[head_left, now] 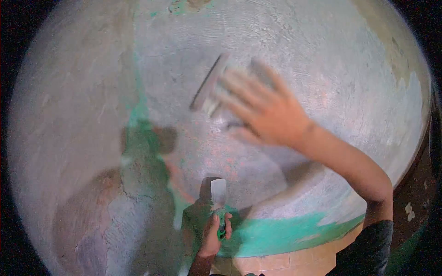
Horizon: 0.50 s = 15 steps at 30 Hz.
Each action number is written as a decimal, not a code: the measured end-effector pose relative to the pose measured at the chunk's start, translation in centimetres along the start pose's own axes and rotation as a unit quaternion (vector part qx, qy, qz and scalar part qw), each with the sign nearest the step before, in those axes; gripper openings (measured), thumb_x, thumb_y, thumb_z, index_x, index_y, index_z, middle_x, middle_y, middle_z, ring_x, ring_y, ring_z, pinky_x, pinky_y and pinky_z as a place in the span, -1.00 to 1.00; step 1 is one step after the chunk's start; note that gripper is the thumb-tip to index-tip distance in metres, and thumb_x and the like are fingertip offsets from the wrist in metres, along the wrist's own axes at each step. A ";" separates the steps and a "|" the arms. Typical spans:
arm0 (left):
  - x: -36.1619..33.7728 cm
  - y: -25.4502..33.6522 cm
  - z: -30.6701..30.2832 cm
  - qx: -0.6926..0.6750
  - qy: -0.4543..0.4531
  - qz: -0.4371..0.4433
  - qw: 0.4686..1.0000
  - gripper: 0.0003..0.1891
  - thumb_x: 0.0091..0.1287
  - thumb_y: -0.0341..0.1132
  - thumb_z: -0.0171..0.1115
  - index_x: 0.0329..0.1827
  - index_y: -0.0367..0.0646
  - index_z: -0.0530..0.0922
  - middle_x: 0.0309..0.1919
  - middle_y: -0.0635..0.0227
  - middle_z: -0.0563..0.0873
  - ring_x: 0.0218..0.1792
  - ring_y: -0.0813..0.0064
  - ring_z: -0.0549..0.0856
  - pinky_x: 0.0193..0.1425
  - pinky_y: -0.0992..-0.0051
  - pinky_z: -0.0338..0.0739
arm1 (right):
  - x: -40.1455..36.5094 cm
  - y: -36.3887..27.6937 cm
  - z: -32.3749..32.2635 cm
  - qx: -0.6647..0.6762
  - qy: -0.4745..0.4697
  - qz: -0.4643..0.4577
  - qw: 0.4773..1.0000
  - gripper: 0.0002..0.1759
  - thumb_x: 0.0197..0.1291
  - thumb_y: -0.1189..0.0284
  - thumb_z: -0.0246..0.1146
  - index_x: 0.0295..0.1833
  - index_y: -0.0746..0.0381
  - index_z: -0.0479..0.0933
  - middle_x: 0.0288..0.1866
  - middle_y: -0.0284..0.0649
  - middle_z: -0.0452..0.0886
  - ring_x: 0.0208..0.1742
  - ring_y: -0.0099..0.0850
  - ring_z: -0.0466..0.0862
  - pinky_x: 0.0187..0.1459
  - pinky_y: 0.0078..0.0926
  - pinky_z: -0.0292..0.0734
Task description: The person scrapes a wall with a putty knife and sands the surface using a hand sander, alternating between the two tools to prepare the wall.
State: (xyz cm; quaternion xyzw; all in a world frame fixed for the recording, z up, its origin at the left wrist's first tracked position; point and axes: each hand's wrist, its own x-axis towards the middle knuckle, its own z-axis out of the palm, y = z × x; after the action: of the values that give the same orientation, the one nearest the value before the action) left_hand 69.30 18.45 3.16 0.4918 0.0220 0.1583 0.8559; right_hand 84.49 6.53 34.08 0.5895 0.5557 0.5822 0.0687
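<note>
Item 1. Wall (83, 92): rough grey skim, patchy, with brown stains low on the left. Green paint (276, 232) shows through in a streak and in a band along the foot.

Item 2. My left hand (212, 237), low centre: closed round the green handle of a putty knife (218, 192), blade upright, next to the wall.

Item 3. My right hand (264, 110), raised and blurred by motion: fingers spread over the back of a wide flat blade (209, 87) pressed to the wall. I cannot tell whether any finger hooks a handle.

Item 4. Tiled floor (271, 262) and my dark sleeve (368, 248), bottom right.

Step, as I judge it: working the wide blade across the upper skim. The next stroke calls for even pressure, with the blade's edge kept flat on the surface.
</note>
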 end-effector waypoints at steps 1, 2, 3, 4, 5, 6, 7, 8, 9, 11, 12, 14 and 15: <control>0.5 0.2 0.7 -0.001 0.008 -0.009 1.000 -0.46 0.52 0.14 -0.18 0.06 -0.21 0.47 -0.54 0.42 0.48 -0.55 0.51 0.45 -0.43 0.49 0.35 | -0.4 2.1 -0.4 -0.048 0.010 0.042 0.998 -0.30 0.20 -0.03 0.14 0.42 0.01 0.32 0.46 -0.13 0.32 0.45 -0.23 0.34 0.44 0.09 0.07; 0.8 0.0 0.6 -0.013 0.016 -0.009 1.000 -0.46 0.52 0.13 -0.18 0.04 -0.22 0.48 -0.55 0.42 0.48 -0.55 0.53 0.45 -0.43 0.50 0.34 | -0.4 3.7 -0.8 -0.097 0.022 0.080 0.992 -0.30 0.23 -0.05 0.10 0.44 -0.01 0.30 0.48 -0.14 0.30 0.45 -0.23 0.34 0.44 0.09 0.05; 1.2 -0.2 0.5 -0.025 0.024 -0.011 0.999 -0.47 0.53 0.12 -0.19 0.03 -0.22 0.49 -0.55 0.41 0.48 -0.54 0.54 0.44 -0.42 0.51 0.33 | -0.5 5.0 -0.9 -0.168 0.055 0.131 0.975 -0.29 0.22 -0.08 0.10 0.44 -0.01 0.31 0.49 -0.17 0.29 0.45 -0.24 0.34 0.44 0.08 0.06; 1.4 -0.7 0.7 -0.044 0.033 -0.014 0.998 -0.47 0.53 0.11 -0.19 0.02 -0.23 0.50 -0.55 0.40 0.48 -0.54 0.56 0.44 -0.42 0.52 0.32 | -1.3 4.5 -0.5 -0.115 0.033 0.102 0.988 -0.30 0.22 -0.07 0.10 0.43 -0.01 0.32 0.48 -0.18 0.30 0.45 -0.24 0.34 0.44 0.08 0.06; 1.3 -1.1 0.9 -0.045 0.033 -0.009 0.998 -0.47 0.53 0.11 -0.19 0.02 -0.23 0.49 -0.55 0.40 0.48 -0.54 0.55 0.44 -0.41 0.51 0.32 | -2.4 3.1 0.4 -0.058 0.012 0.073 0.996 -0.31 0.23 -0.07 0.10 0.43 -0.02 0.33 0.48 -0.19 0.31 0.45 -0.24 0.34 0.44 0.08 0.06; 1.6 -0.6 1.2 -0.039 0.031 -0.002 0.999 -0.47 0.53 0.12 -0.19 0.02 -0.22 0.49 -0.55 0.40 0.47 -0.54 0.55 0.44 -0.41 0.51 0.33 | -3.5 1.6 1.1 -0.002 -0.006 0.050 0.999 -0.31 0.23 -0.06 0.10 0.42 -0.02 0.34 0.47 -0.20 0.32 0.45 -0.24 0.35 0.43 0.09 0.06; 1.8 -0.4 1.5 -0.032 0.027 0.006 0.999 -0.47 0.53 0.12 -0.19 0.02 -0.22 0.48 -0.55 0.40 0.47 -0.54 0.55 0.44 -0.40 0.51 0.33 | -4.7 0.0 1.3 0.039 -0.035 -0.006 0.999 -0.32 0.24 -0.06 0.09 0.42 -0.03 0.34 0.46 -0.18 0.34 0.45 -0.24 0.35 0.43 0.10 0.05; 1.6 -0.4 1.7 -0.042 0.028 0.009 0.999 -0.47 0.53 0.12 -0.20 0.02 -0.22 0.48 -0.55 0.41 0.47 -0.54 0.55 0.43 -0.39 0.51 0.33 | -5.0 0.3 1.0 0.032 -0.026 0.007 0.999 -0.32 0.24 -0.06 0.09 0.42 -0.03 0.34 0.46 -0.19 0.34 0.45 -0.24 0.35 0.43 0.09 0.05; 1.6 -0.4 2.0 -0.050 0.028 0.014 0.998 -0.46 0.53 0.13 -0.20 0.02 -0.22 0.48 -0.55 0.41 0.47 -0.54 0.55 0.43 -0.39 0.50 0.34 | -5.3 1.3 0.5 0.023 -0.017 0.022 0.999 -0.33 0.25 -0.07 0.08 0.42 -0.04 0.34 0.45 -0.19 0.34 0.45 -0.25 0.35 0.43 0.09 0.06; 1.9 -0.5 2.3 -0.069 0.024 0.014 0.997 -0.46 0.53 0.13 -0.21 0.02 -0.23 0.46 -0.56 0.42 0.46 -0.54 0.54 0.43 -0.38 0.50 0.34 | -5.8 3.5 -1.2 -0.060 -0.011 0.103 0.993 -0.33 0.28 -0.12 0.04 0.42 -0.05 0.34 0.46 -0.20 0.33 0.46 -0.25 0.34 0.43 0.14 0.03; 2.0 -0.6 2.4 -0.080 0.021 0.011 0.997 -0.46 0.53 0.14 -0.21 0.02 -0.23 0.46 -0.56 0.42 0.46 -0.54 0.54 0.43 -0.38 0.49 0.34 | -6.3 3.3 -1.2 -0.053 -0.017 0.118 0.991 -0.33 0.25 -0.09 0.08 0.42 -0.05 0.33 0.46 -0.21 0.33 0.47 -0.25 0.32 0.41 0.15 0.05; 2.0 -0.9 3.1 -0.097 0.018 0.008 0.995 -0.45 0.53 0.14 -0.22 0.03 -0.23 0.45 -0.56 0.42 0.45 -0.54 0.53 0.43 -0.38 0.48 0.34 | -8.2 1.7 -0.7 -0.033 -0.029 0.146 0.988 -0.32 0.20 -0.03 0.15 0.41 -0.05 0.33 0.46 -0.24 0.33 0.48 -0.24 0.29 0.39 0.19 0.09; 1.9 -0.9 3.5 -0.098 0.015 0.008 0.995 -0.45 0.53 0.14 -0.23 0.03 -0.23 0.44 -0.56 0.42 0.46 -0.54 0.53 0.43 -0.38 0.48 0.35 | -10.5 0.1 0.6 0.051 -0.033 0.076 0.995 -0.35 0.22 -0.03 0.14 0.41 -0.10 0.34 0.46 -0.26 0.33 0.47 -0.27 0.31 0.36 0.24 0.09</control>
State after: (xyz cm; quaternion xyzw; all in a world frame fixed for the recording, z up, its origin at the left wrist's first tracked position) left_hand 72.03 15.71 4.44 0.4030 0.0157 0.1739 0.8984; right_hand 88.10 -0.89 27.61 0.6516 0.5358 0.5367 0.0128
